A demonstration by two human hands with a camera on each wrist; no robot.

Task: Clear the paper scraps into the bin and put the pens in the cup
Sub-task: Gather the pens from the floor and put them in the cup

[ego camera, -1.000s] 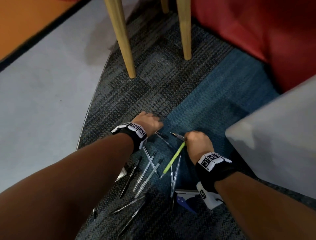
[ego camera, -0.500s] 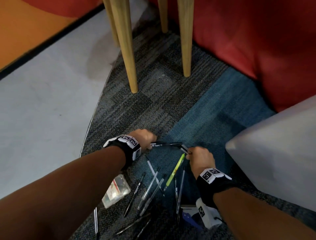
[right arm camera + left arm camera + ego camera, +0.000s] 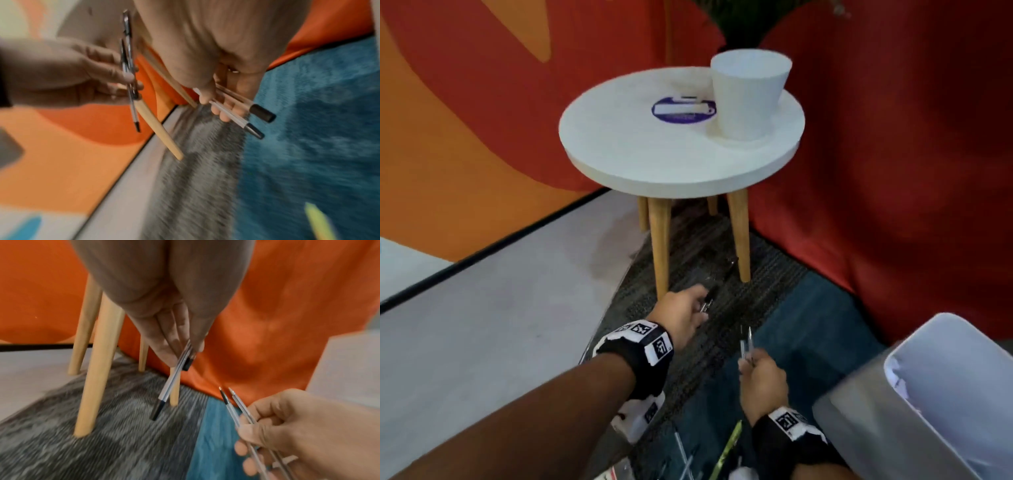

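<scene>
My left hand (image 3: 698, 308) pinches a couple of clear pens (image 3: 174, 374) with black ends, lifted above the grey carpet near the table legs. A little to its right, my right hand (image 3: 748, 365) grips two clear pens (image 3: 744, 344) whose tips point up; their black caps (image 3: 261, 113) stick out below the fingers in the right wrist view. The white cup (image 3: 750, 92) stands on the round white table (image 3: 647, 154), beyond both hands. Several more pens (image 3: 685, 455), one of them green (image 3: 730, 447), lie on the carpet between my wrists.
A grey bin (image 3: 876, 421) with a white lining stands at the lower right, close to my right forearm. The table's wooden legs (image 3: 661, 246) rise just past my left hand. A red seat (image 3: 893, 171) closes off the right side. A clear packet (image 3: 619, 472) lies at the bottom edge.
Both hands have lifted off the carpet with pens in them and moved apart. The head view has tilted up, so the table top and cup now show.
</scene>
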